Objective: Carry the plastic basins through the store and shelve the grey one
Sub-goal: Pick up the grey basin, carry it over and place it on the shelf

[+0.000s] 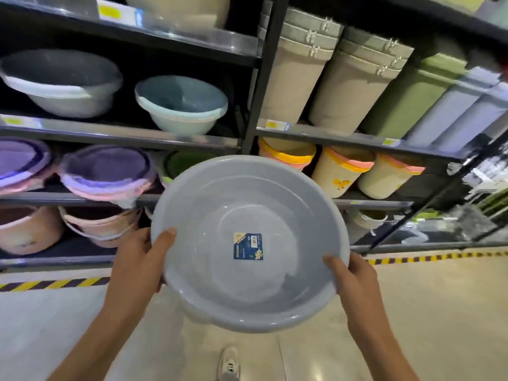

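Hands (137, 259) and (354, 279) gripping the round grey plastic basin (247, 215) by opposite rims, lift it level toward the matching grey shelved basin (60, 81) above.

our two forearms come up from the bottom edge bare, no sleeves showing on either. our left hand (140, 259) and right hand (354, 281) wear no gloves. below, we see one light-coloured lace-up sneaker (228, 362) with a pale toe.

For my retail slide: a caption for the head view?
Both hands, left hand and right hand, hold a grey basin before stocked shelves.
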A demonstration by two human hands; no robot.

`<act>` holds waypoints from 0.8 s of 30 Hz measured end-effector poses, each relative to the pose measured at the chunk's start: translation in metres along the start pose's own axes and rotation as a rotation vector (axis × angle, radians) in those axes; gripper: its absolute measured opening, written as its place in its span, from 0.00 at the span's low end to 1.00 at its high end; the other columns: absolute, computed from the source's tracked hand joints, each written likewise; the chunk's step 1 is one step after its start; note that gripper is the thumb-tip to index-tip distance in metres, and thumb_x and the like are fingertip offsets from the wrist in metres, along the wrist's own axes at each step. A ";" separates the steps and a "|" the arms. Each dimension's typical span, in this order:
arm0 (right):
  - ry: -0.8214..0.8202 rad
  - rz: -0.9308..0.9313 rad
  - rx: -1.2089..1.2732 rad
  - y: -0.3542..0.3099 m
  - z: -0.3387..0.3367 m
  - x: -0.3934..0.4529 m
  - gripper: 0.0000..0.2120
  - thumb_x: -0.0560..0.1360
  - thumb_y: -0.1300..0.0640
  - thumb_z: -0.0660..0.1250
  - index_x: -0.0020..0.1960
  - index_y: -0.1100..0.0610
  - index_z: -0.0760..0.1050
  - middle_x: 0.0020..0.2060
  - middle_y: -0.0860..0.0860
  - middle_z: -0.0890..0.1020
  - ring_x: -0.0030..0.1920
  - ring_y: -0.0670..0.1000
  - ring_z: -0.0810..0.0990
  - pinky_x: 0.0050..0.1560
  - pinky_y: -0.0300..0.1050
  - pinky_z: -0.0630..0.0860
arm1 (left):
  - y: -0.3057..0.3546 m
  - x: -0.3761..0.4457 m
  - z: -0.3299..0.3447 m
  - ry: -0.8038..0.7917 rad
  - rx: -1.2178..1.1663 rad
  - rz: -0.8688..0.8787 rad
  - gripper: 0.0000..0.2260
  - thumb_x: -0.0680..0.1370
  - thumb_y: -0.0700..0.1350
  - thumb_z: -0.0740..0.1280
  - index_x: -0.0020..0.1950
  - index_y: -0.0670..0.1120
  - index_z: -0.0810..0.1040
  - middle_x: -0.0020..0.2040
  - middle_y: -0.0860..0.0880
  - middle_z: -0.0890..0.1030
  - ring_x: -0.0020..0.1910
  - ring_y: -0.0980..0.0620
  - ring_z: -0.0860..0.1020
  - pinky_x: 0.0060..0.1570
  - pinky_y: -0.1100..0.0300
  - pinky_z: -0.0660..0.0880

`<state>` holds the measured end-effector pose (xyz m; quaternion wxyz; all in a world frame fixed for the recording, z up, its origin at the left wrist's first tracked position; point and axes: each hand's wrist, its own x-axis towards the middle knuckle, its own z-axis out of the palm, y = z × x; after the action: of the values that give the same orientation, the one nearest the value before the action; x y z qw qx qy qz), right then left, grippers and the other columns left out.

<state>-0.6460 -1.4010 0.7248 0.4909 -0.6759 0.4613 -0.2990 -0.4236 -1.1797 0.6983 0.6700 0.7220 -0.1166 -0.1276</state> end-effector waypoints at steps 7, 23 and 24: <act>-0.198 0.108 -0.182 0.081 0.082 0.139 0.08 0.71 0.50 0.67 0.45 0.53 0.80 0.37 0.48 0.84 0.37 0.50 0.82 0.33 0.39 0.73 | -0.100 0.114 0.061 0.008 0.246 -0.185 0.12 0.78 0.55 0.67 0.48 0.46 0.79 0.39 0.42 0.83 0.30 0.45 0.79 0.22 0.56 0.73; -0.473 0.395 -0.670 0.314 0.252 0.237 0.13 0.77 0.49 0.67 0.50 0.58 0.70 0.47 0.54 0.79 0.42 0.55 0.77 0.38 0.45 0.69 | -0.382 0.249 0.084 -0.261 0.611 -0.595 0.11 0.78 0.49 0.70 0.53 0.46 0.70 0.51 0.43 0.80 0.44 0.44 0.81 0.32 0.50 0.83; -0.481 0.401 -0.684 0.334 0.260 0.241 0.14 0.77 0.49 0.67 0.52 0.59 0.70 0.48 0.55 0.79 0.43 0.56 0.78 0.38 0.45 0.69 | -0.399 0.253 0.087 -0.269 0.625 -0.596 0.12 0.78 0.48 0.70 0.54 0.46 0.70 0.51 0.43 0.80 0.45 0.42 0.81 0.34 0.47 0.84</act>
<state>-0.4377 -1.5520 0.3115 0.3808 -0.7466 0.5280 0.1365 -0.2165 -1.3171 0.2869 0.3329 0.8686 -0.0225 -0.3663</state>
